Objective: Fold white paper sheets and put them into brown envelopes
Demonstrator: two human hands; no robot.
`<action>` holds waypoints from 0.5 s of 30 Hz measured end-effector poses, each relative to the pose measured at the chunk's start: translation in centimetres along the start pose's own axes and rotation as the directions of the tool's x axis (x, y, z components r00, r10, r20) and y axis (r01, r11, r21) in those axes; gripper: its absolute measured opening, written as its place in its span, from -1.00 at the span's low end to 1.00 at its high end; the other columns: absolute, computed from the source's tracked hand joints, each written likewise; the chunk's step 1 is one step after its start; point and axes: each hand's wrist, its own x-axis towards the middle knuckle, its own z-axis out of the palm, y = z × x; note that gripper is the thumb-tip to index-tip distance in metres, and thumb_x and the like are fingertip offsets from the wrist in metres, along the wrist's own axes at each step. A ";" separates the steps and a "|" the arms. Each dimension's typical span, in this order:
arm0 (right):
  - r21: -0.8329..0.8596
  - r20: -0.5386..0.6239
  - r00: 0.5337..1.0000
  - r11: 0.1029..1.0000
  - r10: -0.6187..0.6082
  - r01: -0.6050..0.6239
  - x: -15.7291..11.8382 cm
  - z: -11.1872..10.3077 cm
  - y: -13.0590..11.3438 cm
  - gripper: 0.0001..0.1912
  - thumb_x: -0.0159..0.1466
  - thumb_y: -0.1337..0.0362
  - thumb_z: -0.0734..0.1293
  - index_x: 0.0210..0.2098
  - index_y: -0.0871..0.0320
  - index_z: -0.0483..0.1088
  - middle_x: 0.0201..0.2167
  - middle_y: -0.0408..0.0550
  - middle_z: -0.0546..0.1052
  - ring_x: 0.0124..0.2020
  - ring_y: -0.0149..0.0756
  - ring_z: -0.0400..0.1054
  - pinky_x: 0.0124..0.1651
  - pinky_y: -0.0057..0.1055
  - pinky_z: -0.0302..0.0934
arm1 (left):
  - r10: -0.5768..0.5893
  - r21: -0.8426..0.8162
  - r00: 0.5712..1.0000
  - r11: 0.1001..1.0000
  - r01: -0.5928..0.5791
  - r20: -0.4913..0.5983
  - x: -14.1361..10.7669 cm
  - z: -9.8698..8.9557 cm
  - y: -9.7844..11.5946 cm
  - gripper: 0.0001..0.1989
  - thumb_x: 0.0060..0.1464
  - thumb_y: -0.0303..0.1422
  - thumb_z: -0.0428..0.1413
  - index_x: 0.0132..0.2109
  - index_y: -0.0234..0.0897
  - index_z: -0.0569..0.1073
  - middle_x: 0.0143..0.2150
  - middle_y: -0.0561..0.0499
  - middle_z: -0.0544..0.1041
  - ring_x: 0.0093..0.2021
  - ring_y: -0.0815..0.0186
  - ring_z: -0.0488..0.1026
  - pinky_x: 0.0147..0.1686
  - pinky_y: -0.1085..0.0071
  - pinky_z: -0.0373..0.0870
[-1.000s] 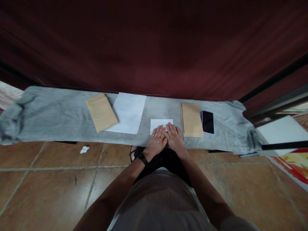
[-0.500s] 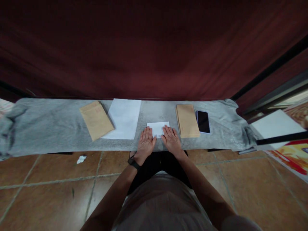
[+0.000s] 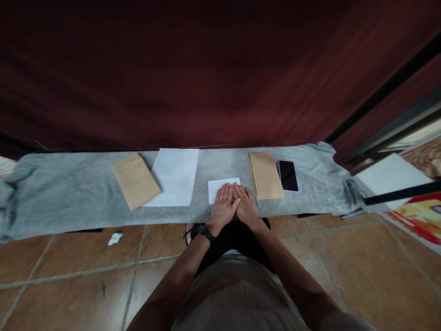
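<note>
A small white folded paper [image 3: 214,187] lies on the grey cloth in front of me, its lower right part covered by my hands. My left hand [image 3: 224,207], with a dark band at the wrist, rests flat on the paper, fingers stretched forward. Right beside it, my right hand [image 3: 245,204] lies flat on the paper's right side, and the two hands touch at the thumbs. To the left are larger white sheets [image 3: 175,177], partly under a brown envelope [image 3: 135,181]. A stack of brown envelopes [image 3: 266,177] is just right of my right hand.
A phone [image 3: 288,175] lies beside the envelope stack on the cloth-covered bench [image 3: 76,193]. A dark red curtain [image 3: 220,92] hangs behind it. At the right are a black bar [image 3: 403,193] and a white board [image 3: 392,177]. A crumpled white scrap [image 3: 115,238] is on the tiled floor.
My left hand has slid right across the folded paper until it meets my right hand. The paper's left part is now uncovered. The view has shifted slightly.
</note>
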 end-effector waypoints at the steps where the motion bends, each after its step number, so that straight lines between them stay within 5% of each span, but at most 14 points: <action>1: -0.002 0.005 1.000 1.000 -0.002 0.002 0.0 0.0 0.0 -0.38 0.44 0.33 0.11 0.46 0.25 -0.02 0.46 0.11 0.06 0.46 -0.10 -0.04 0.46 -0.03 -0.17 | -0.002 -0.004 1.000 1.000 0.002 0.004 0.2 0.1 0.0 -0.34 0.41 -0.13 -0.25 0.45 -0.50 0.03 0.48 -0.29 0.10 0.50 0.10 -0.06 0.44 0.05 0.00; 8: 0.020 -0.013 0.999 0.999 0.034 -0.033 0.3 -0.1 -0.3 -0.41 0.47 0.29 0.09 0.45 0.23 0.01 0.44 0.10 0.11 0.45 -0.10 0.00 0.46 -0.03 -0.16 | -0.028 0.005 1.000 1.000 0.028 -0.007 0.9 0.4 -1.3 -0.31 0.39 -0.08 -0.23 0.47 -0.43 -0.02 0.48 -0.28 0.09 0.49 0.10 -0.03 0.42 0.03 0.02; 15: 0.041 -0.056 0.997 0.998 0.059 -0.056 0.4 0.1 -0.5 -0.47 0.50 0.21 0.07 0.41 0.21 0.13 0.42 0.08 0.18 0.44 -0.13 0.04 0.46 -0.02 -0.15 | -0.095 0.065 0.995 0.993 0.095 -0.009 0.7 0.0 -2.9 -0.27 0.38 -0.06 -0.21 0.44 -0.58 0.03 0.48 -0.36 0.06 0.50 0.06 -0.08 0.42 0.04 0.01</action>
